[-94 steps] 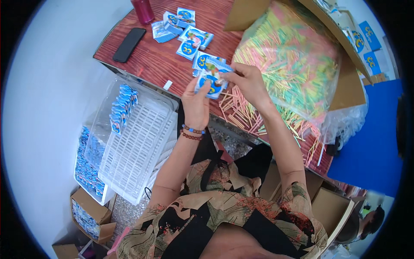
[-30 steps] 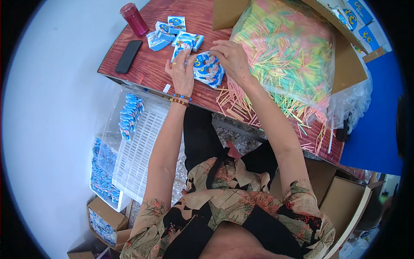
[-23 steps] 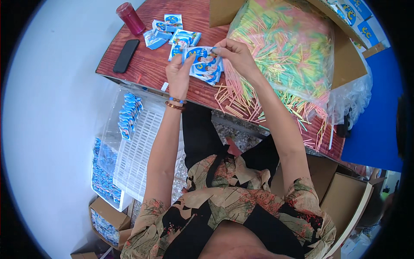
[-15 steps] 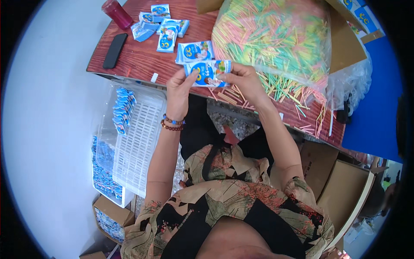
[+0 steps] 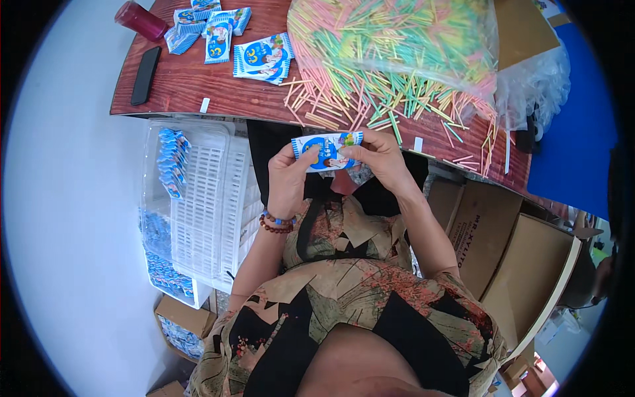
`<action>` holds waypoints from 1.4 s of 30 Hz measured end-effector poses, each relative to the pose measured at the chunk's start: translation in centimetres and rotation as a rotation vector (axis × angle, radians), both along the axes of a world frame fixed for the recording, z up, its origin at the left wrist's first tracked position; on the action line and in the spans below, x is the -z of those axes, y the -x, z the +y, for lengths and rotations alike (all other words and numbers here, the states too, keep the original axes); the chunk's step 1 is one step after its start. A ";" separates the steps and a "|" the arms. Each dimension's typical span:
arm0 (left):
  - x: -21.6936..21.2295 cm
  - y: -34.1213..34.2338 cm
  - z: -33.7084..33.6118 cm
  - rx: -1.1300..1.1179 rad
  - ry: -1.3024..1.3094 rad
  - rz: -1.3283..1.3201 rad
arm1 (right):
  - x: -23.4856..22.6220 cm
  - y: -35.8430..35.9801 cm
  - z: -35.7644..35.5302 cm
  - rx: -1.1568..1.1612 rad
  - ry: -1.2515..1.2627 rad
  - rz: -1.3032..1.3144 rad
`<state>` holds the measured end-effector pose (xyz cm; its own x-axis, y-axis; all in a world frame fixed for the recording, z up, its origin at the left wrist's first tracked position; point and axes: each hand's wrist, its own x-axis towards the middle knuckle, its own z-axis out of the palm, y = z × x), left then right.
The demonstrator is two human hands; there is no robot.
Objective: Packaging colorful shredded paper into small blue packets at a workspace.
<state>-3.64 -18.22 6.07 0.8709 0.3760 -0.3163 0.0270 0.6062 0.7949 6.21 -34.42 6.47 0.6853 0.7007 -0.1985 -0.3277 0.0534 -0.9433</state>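
Between my two hands is a small blue-and-white packet (image 5: 328, 159), held level just off the table's near edge. My left hand (image 5: 287, 180) pinches its left end, thumb on top. At its right end, my right hand (image 5: 386, 164) grips the same way, and both sets of fingertips are hidden beneath. Similar packets (image 5: 263, 58) lie stacked on the table beyond my hands, and a looser group of packets (image 5: 217, 41) lies farther left. Thin pink, yellow and green sticks (image 5: 397, 99) are strewn along the table's front, by a large clear bag (image 5: 397, 33) full of them.
Left below the table, a white slatted basket (image 5: 198, 228) holds a row of packets (image 5: 173, 165), above a crate of packets (image 5: 169, 274). A red-filled jar (image 5: 142, 21) and a flat black object (image 5: 145, 76) lie on the table. Cardboard boxes (image 5: 486, 225) stand at right.
Both hands have drawn the packet toward me, from over the tabletop to off its near edge. The stacked packets and nearby sticks are now uncovered. The whole view has shifted somewhat.
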 end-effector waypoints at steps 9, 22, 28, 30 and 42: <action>0.9 -0.4 -1.4 -0.099 -0.036 -0.046 | 0.2 0.5 -0.4 0.135 0.031 -0.070; 0.9 -0.8 -1.8 -0.081 0.165 -0.070 | 1.3 0.4 -0.8 0.155 0.087 -0.183; 1.4 -0.5 -2.1 -0.063 0.166 -0.093 | 1.4 0.2 -1.0 0.144 0.085 -0.210; 1.7 -0.3 -1.9 -0.082 0.181 -0.108 | 0.8 -0.1 -1.8 0.176 0.020 -0.138; 1.8 -0.9 -1.6 0.039 0.218 -0.030 | -0.5 -1.2 -1.6 -0.066 0.056 -0.963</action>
